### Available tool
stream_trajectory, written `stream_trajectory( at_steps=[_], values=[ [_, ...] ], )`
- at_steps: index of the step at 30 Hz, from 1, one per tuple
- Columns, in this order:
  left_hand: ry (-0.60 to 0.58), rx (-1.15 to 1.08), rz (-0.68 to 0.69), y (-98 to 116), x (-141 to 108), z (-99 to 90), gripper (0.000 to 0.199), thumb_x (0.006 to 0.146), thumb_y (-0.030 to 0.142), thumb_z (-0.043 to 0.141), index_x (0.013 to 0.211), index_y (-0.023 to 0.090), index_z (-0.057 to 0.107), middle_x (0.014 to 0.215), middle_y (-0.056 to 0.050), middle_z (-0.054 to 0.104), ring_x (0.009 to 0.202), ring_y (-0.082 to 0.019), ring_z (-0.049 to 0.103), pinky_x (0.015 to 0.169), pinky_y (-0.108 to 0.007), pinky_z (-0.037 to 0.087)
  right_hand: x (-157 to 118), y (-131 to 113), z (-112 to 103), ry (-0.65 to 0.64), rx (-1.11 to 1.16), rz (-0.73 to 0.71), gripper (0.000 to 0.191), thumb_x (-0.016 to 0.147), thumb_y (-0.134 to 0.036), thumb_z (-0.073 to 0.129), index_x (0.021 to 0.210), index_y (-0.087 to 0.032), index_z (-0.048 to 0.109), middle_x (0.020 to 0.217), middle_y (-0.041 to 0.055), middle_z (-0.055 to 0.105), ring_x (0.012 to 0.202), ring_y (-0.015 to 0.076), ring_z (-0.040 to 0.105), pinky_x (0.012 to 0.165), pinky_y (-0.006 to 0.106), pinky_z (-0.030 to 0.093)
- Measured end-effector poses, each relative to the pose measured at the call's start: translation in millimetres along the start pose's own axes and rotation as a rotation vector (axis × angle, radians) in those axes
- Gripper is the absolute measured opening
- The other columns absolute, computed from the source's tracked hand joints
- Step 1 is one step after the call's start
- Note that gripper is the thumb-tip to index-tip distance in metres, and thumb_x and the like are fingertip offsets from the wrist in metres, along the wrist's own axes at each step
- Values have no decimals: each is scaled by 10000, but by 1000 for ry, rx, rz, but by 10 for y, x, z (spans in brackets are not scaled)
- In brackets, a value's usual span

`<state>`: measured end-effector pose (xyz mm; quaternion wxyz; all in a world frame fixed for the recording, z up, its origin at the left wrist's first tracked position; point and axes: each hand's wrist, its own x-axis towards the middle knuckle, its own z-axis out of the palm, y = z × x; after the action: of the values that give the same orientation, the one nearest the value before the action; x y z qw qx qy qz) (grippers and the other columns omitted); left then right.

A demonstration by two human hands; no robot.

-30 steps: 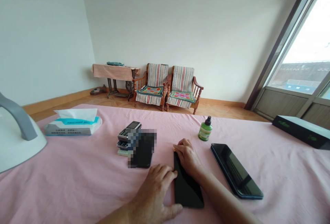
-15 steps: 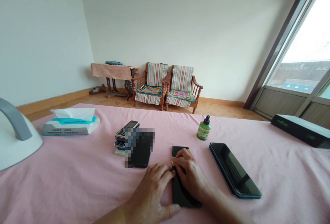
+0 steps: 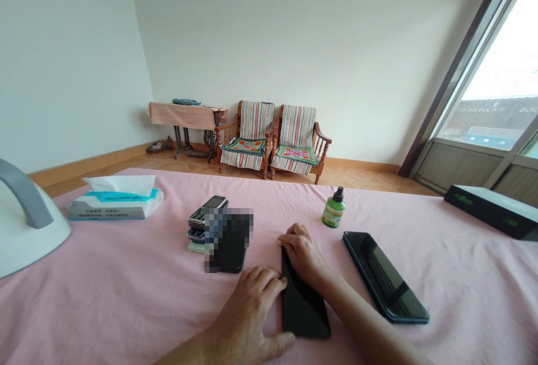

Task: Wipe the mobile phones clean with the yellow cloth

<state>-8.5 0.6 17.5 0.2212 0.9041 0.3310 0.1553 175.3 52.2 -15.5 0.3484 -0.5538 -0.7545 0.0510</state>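
Note:
A black phone [image 3: 305,309] lies flat, screen up, on the pink cloth [image 3: 138,297] in front of me. My left hand [image 3: 252,312] rests at its left edge, fingertips touching the side and thumb spread apart near the bottom corner. Over the phone's far end is my right hand [image 3: 303,253], its fingers pressed together around a small tan bit that is mostly hidden. Two stacked dark phones [image 3: 389,281] lie to the right. To the left stand piled keypad phones [image 3: 210,211] beside another black phone [image 3: 235,247], partly pixelated.
A green bottle [image 3: 334,209] stands beyond the phones. A tissue pack [image 3: 115,202] and a white appliance [image 3: 29,236] are at the left, a black box [image 3: 491,211] at the far right. Two chairs [image 3: 294,141] stand beyond the table.
My right hand has slid away from me along the phone to its far end, uncovering more of the screen's middle. My left hand stays almost where it was.

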Motion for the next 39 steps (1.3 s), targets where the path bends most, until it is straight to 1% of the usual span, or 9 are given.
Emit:
stream_trajectory(
  at_steps=[5,14,19,21,24,28,32,36,39],
  values=[
    [17,6,13,-13,8,8,624,651,353,797,1199,167,565,1196,-95,547,1133,-290,457,1037,-424,342,27,34,25,6,3,-5,299,882,-36,460,785,-179,704,854,68,553,829,178,517,741,275,438],
    [15,-9,-3,-23,-11,12,591,622,332,810,1143,176,578,1184,-89,553,1117,-293,474,1017,-424,359,-251,-161,-88,-32,59,-51,270,874,-30,477,812,-190,685,879,58,547,854,179,509,758,292,441],
    [39,-16,-49,-71,-18,76,713,603,325,800,1225,182,482,1249,-110,515,1169,-326,438,1054,-482,306,-372,-287,-155,-56,103,-46,265,861,-16,473,776,-177,665,900,65,541,875,188,508,759,308,447],
    [52,-27,-79,-68,-12,86,729,581,295,802,1218,184,465,1223,-108,519,1150,-324,446,1043,-483,317,-407,-325,-174,-68,117,-39,269,862,-15,465,771,-175,661,904,68,542,871,189,509,757,314,450],
    [78,-57,-104,-47,1,83,684,564,240,794,1164,189,470,1147,-86,533,1083,-294,477,994,-444,367,-461,-364,-190,-77,139,-31,276,852,-4,466,789,-182,666,901,64,547,867,187,513,752,317,452],
    [114,-84,-84,-47,2,98,654,547,187,783,1117,188,461,1099,-70,529,1049,-271,482,980,-408,371,-550,-410,-197,-75,193,-42,291,809,35,479,824,-187,666,908,58,557,867,181,520,755,311,454],
    [139,-88,-72,-88,-14,141,639,538,186,782,1087,202,453,1083,-60,522,1030,-268,479,959,-400,379,-637,-477,-212,-75,220,-56,298,746,72,496,789,-175,657,879,55,556,852,176,522,725,295,452],
    [142,-72,-34,-92,-12,148,523,566,217,766,999,214,472,1058,-52,532,992,-267,484,922,-406,396,-715,-534,-221,-70,203,-81,290,714,69,502,766,-170,658,848,57,548,826,179,522,689,294,440],
    [139,-45,-15,-63,7,125,410,597,168,694,950,214,491,1009,-43,550,944,-252,496,893,-392,411,-772,-554,-217,-67,207,-90,302,677,75,507,763,-168,664,847,59,550,818,179,524,680,289,435]
  ],
)
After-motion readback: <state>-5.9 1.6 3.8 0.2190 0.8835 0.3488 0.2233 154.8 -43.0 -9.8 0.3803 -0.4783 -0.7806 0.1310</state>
